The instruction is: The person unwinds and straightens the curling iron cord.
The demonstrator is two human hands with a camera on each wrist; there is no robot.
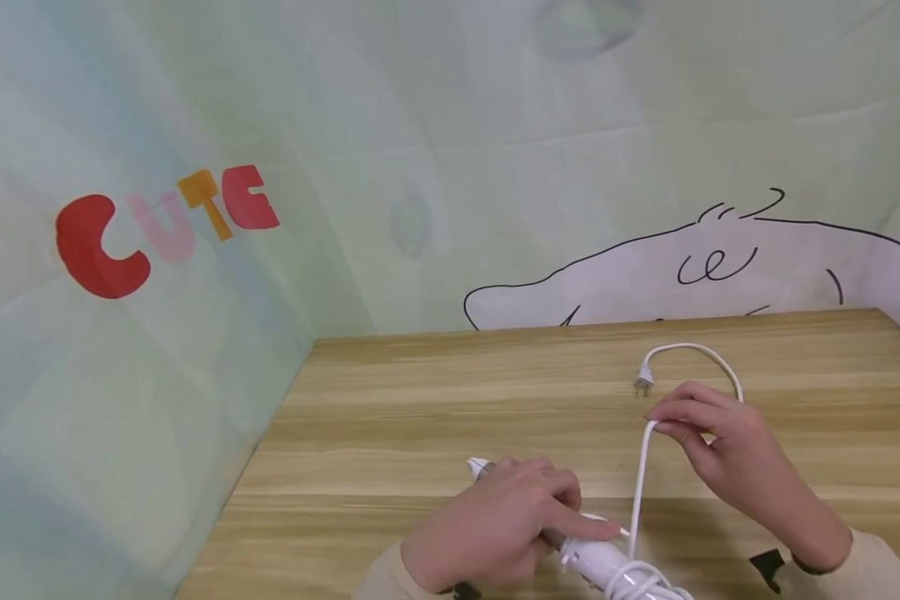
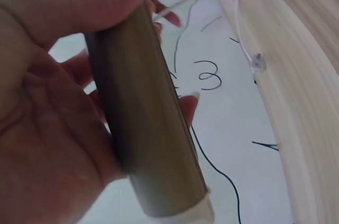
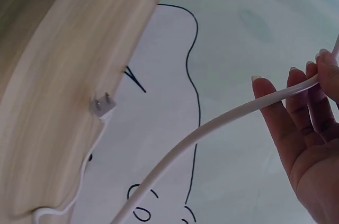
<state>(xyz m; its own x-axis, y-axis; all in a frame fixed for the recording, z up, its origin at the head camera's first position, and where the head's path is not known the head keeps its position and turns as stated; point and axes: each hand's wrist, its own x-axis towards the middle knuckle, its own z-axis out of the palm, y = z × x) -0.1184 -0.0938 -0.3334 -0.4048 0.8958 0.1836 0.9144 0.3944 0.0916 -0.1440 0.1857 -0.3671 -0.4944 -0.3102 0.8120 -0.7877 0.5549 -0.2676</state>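
My left hand [image 1: 502, 521] grips the metal barrel of a curling iron [image 2: 145, 118], its thumb lying across the barrel in the left wrist view. The white tip shows beyond the fingers in the head view, and the white handle [image 1: 596, 560] points toward the lower right. Several turns of white power cord [image 1: 640, 483] are wound round that handle. One stretch rises from it to my right hand [image 1: 731, 442], which pinches the cord between thumb and fingers. Past the right hand the cord curves over the tabletop to a two-pin plug [image 3: 104, 106].
Both hands work above a wood-grain table [image 1: 390, 400]. A pale green fabric backdrop [image 1: 390, 208] hangs behind its far edge and along the left side, printed with a cartoon outline and coloured letters. Dark straps show near both sleeves.
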